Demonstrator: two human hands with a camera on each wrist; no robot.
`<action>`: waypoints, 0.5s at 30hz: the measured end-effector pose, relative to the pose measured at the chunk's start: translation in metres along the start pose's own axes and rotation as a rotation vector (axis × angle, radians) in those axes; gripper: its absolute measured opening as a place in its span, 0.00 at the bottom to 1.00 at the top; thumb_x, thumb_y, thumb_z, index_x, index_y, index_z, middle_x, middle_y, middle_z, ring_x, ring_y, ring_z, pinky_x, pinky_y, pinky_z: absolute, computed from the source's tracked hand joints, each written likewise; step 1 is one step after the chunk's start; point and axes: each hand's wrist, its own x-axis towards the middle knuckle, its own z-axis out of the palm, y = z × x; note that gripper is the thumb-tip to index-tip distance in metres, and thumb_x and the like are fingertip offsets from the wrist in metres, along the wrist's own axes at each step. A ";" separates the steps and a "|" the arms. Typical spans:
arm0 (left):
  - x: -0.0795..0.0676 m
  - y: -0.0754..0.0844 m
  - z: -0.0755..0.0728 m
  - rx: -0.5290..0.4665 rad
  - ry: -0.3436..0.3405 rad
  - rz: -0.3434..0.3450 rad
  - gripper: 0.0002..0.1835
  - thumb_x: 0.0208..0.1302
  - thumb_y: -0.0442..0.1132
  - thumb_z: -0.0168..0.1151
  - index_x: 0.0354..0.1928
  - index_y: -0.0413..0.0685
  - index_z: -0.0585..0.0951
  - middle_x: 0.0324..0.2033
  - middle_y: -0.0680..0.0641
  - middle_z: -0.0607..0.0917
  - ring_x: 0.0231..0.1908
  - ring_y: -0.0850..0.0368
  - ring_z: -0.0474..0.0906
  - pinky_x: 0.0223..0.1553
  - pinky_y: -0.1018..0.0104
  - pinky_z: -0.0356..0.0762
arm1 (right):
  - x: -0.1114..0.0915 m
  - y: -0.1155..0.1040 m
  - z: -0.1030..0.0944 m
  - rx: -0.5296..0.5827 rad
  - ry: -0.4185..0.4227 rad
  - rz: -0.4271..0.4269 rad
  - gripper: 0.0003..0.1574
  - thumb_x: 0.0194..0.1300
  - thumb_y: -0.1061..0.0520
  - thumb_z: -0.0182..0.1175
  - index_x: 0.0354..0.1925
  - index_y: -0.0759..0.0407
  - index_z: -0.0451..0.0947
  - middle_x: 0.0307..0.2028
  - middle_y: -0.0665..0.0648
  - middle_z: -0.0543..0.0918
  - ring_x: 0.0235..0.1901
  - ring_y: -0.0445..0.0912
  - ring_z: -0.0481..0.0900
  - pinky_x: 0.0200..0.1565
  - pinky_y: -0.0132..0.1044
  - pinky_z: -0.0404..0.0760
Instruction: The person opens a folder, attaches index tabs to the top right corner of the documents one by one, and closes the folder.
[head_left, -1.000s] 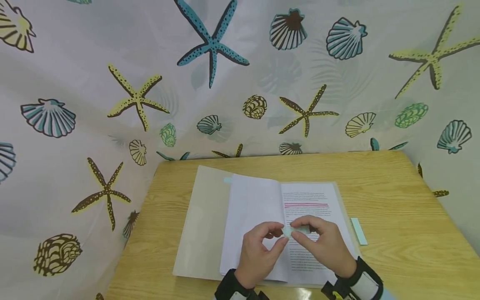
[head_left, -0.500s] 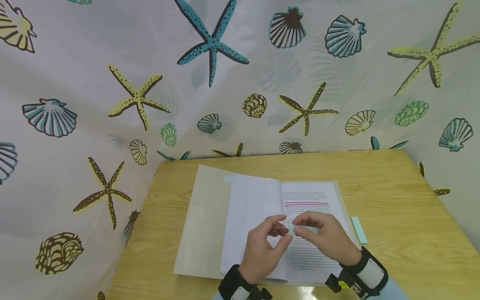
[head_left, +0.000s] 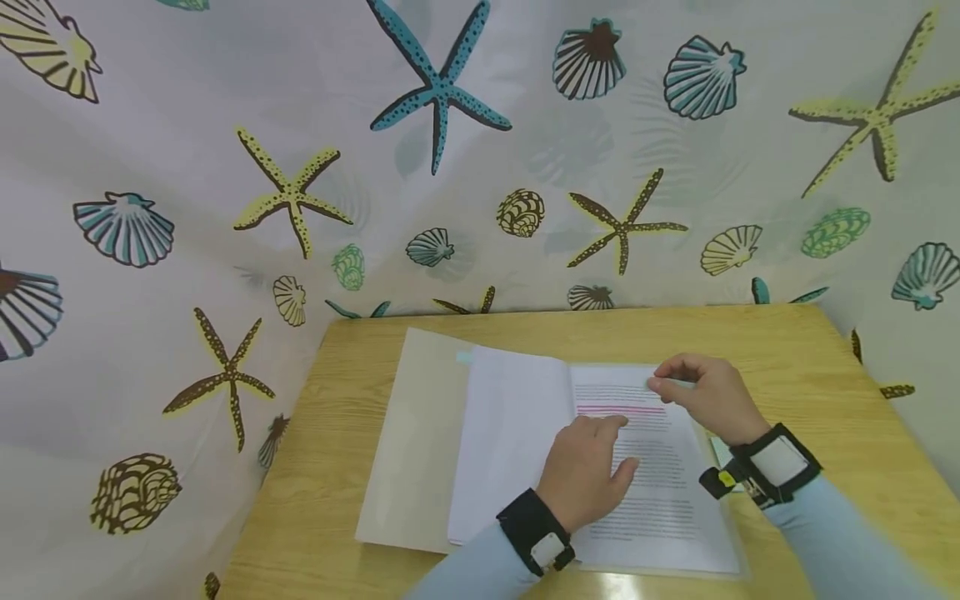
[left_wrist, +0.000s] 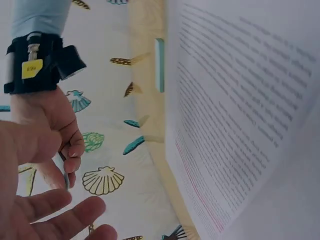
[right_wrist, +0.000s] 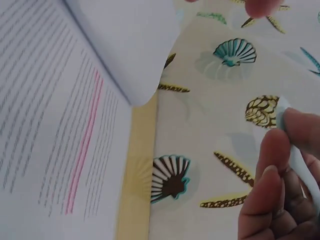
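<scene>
An open booklet (head_left: 517,433) lies on the table, its right page (head_left: 660,500) printed with text and marked by pink highlighted lines (head_left: 621,409). My right hand (head_left: 712,396) pinches a narrow pale-blue sticky note (right_wrist: 300,167) between thumb and fingers, close over that page's top right corner. In the head view the fingers mostly hide the note. My left hand (head_left: 585,471) hovers at the middle of the same page, just below the pink lines, fingers apart and holding nothing. Its loose fingers (left_wrist: 82,212) show in the left wrist view.
A pad of pale-blue sticky notes (head_left: 722,452) lies right of the booklet, partly behind the right wrist. A pale-blue tab (head_left: 464,357) sticks on the cover (head_left: 412,450) at top left. Shell-printed cloth (head_left: 465,275) hangs around the wooden table (head_left: 300,500).
Both hands were together over the page's middle at the note. The right hand has carried the note up and right to the top corner; the left has let go and shifted slightly right.
</scene>
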 end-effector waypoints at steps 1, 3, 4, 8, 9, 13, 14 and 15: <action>0.004 0.001 0.003 0.065 -0.055 0.006 0.29 0.60 0.58 0.63 0.58 0.51 0.74 0.42 0.54 0.82 0.43 0.60 0.76 0.40 0.68 0.74 | 0.006 0.005 -0.001 -0.018 -0.007 0.023 0.16 0.62 0.45 0.65 0.38 0.57 0.80 0.34 0.55 0.85 0.31 0.47 0.82 0.36 0.41 0.75; 0.012 0.002 0.011 0.176 -0.180 0.007 0.34 0.57 0.64 0.62 0.60 0.54 0.72 0.48 0.53 0.80 0.51 0.56 0.74 0.47 0.59 0.74 | 0.016 0.014 -0.003 -0.047 -0.030 0.068 0.20 0.62 0.43 0.65 0.40 0.58 0.80 0.36 0.57 0.85 0.32 0.49 0.82 0.36 0.41 0.73; 0.015 0.002 0.016 0.223 -0.245 0.001 0.37 0.55 0.68 0.61 0.62 0.56 0.71 0.51 0.53 0.79 0.55 0.54 0.72 0.50 0.55 0.73 | 0.021 0.020 -0.003 -0.056 -0.043 0.096 0.21 0.62 0.42 0.65 0.41 0.59 0.80 0.36 0.58 0.85 0.32 0.50 0.81 0.36 0.42 0.73; 0.027 -0.001 0.038 0.344 -0.472 -0.053 0.51 0.44 0.80 0.55 0.70 0.66 0.62 0.65 0.53 0.69 0.67 0.49 0.59 0.56 0.39 0.65 | 0.038 0.040 -0.002 -0.106 -0.085 0.178 0.23 0.62 0.43 0.65 0.44 0.60 0.79 0.39 0.61 0.85 0.34 0.53 0.82 0.37 0.43 0.71; 0.028 -0.001 0.042 0.370 -0.513 -0.069 0.53 0.42 0.83 0.53 0.71 0.70 0.60 0.68 0.54 0.65 0.69 0.49 0.56 0.56 0.37 0.64 | 0.041 0.045 -0.002 -0.121 -0.092 0.192 0.22 0.62 0.45 0.65 0.44 0.61 0.79 0.38 0.62 0.85 0.34 0.53 0.82 0.37 0.44 0.72; 0.033 -0.001 0.051 0.446 -0.629 -0.133 0.59 0.32 0.89 0.45 0.72 0.81 0.51 0.73 0.58 0.54 0.72 0.49 0.49 0.55 0.32 0.63 | 0.053 0.062 0.003 -0.163 -0.129 0.246 0.22 0.62 0.46 0.66 0.44 0.62 0.79 0.37 0.61 0.85 0.33 0.51 0.82 0.35 0.42 0.72; 0.033 -0.001 0.052 0.454 -0.645 -0.145 0.59 0.30 0.90 0.44 0.72 0.82 0.50 0.74 0.58 0.53 0.72 0.49 0.48 0.54 0.31 0.63 | 0.055 0.066 0.005 -0.169 -0.140 0.259 0.22 0.62 0.46 0.65 0.44 0.62 0.79 0.36 0.61 0.85 0.32 0.51 0.82 0.35 0.41 0.72; 0.032 -0.002 0.053 0.461 -0.658 -0.154 0.60 0.30 0.90 0.44 0.72 0.83 0.49 0.74 0.58 0.52 0.72 0.48 0.48 0.54 0.30 0.63 | 0.057 0.069 0.006 -0.169 -0.149 0.278 0.22 0.61 0.46 0.65 0.44 0.62 0.79 0.35 0.61 0.85 0.32 0.51 0.82 0.34 0.41 0.72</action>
